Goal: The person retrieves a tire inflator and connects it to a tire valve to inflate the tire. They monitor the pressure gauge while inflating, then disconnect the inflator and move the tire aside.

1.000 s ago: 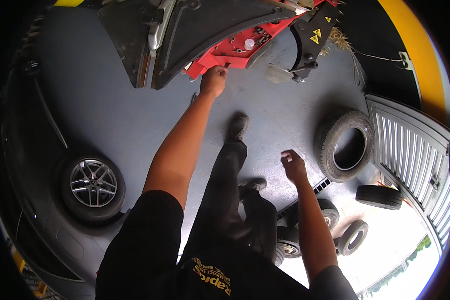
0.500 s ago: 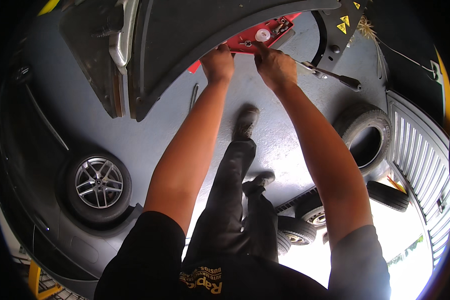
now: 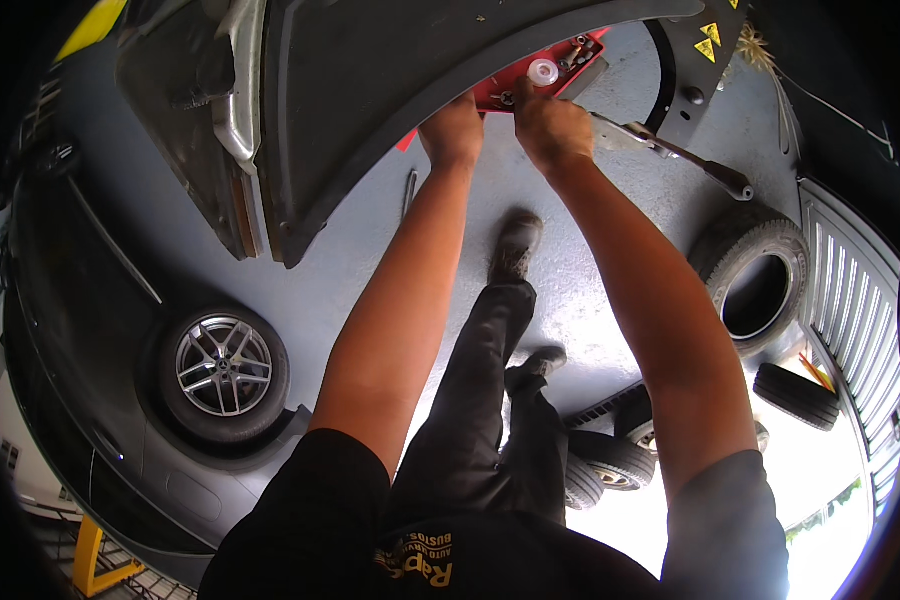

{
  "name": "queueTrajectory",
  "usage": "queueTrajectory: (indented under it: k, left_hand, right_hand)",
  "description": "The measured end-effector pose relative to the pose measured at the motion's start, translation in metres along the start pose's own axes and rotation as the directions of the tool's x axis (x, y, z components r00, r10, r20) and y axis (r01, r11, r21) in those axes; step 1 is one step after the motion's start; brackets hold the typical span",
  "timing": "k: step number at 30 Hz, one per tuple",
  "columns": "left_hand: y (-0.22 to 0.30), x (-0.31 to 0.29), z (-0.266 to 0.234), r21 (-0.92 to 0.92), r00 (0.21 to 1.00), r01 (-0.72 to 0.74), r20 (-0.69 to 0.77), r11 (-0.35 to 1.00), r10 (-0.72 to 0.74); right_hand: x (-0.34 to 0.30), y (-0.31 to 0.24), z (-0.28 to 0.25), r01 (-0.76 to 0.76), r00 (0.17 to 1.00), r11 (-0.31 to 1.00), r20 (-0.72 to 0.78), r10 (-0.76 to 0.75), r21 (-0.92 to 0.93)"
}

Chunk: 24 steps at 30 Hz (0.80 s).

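Note:
A red parts tray [image 3: 498,88] stands at the top of the view, partly hidden by a dark curved car panel [image 3: 390,90]. In it lie a white plastic ring-shaped piece [image 3: 543,72], a bolt-like metal part [image 3: 507,98] and several small metal pieces. My left hand [image 3: 454,132] is closed on the tray's near edge, its fingertips lost behind the edge and panel. To its right my right hand [image 3: 553,130] is closed at the same edge, with a finger or thumb over the rim beside the white piece; its other fingers are hidden underneath.
A long-handled tool [image 3: 705,172] sticks out right of the tray. A loose tire [image 3: 755,280] lies farther right, with more tires [image 3: 610,460] behind my legs. At left stands a dark car with a silver-spoked wheel [image 3: 223,365]. A metal bar [image 3: 410,190] is below the panel.
The whole scene has shifted slightly right and down in the view. Both hands stay at the tray; my right hand's finger has shifted slightly toward the white piece.

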<state>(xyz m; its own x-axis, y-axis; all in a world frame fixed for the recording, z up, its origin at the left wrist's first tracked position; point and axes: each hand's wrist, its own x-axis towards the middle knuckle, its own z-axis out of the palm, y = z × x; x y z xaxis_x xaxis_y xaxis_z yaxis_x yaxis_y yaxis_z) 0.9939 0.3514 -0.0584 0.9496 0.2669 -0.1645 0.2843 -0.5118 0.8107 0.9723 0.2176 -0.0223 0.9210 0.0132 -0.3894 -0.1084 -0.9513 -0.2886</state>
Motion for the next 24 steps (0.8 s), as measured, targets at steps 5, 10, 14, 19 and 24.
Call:
queueTrajectory:
  k: [5,10,14,19,24]
  left_hand:
    - [0.011,-0.001,0.001,0.132,0.997,-0.081,-0.007,0.988,0.082]
    - [0.019,-0.007,-0.015,0.172,0.944,-0.178,0.307,0.969,0.119]
    - [0.019,-0.008,-0.030,0.267,0.782,-0.562,0.480,0.783,0.398]
    - [0.014,0.001,-0.036,0.241,0.720,-0.631,0.536,0.738,0.440]
    - [0.012,0.010,-0.032,0.275,0.693,-0.668,0.569,0.691,0.443]
  right_hand:
    - [-0.011,0.003,-0.006,0.021,1.000,0.999,0.021,-0.022,0.035]
    - [-0.031,0.012,-0.004,0.016,0.999,0.993,0.043,-0.021,0.114]
    - [-0.051,0.026,0.002,0.047,0.997,0.973,-0.063,-0.033,0.228]
    - [-0.056,0.052,0.009,0.097,0.995,0.939,-0.030,-0.092,0.331]
    - [-0.067,0.062,0.014,-0.075,0.997,0.814,0.051,0.056,0.577]
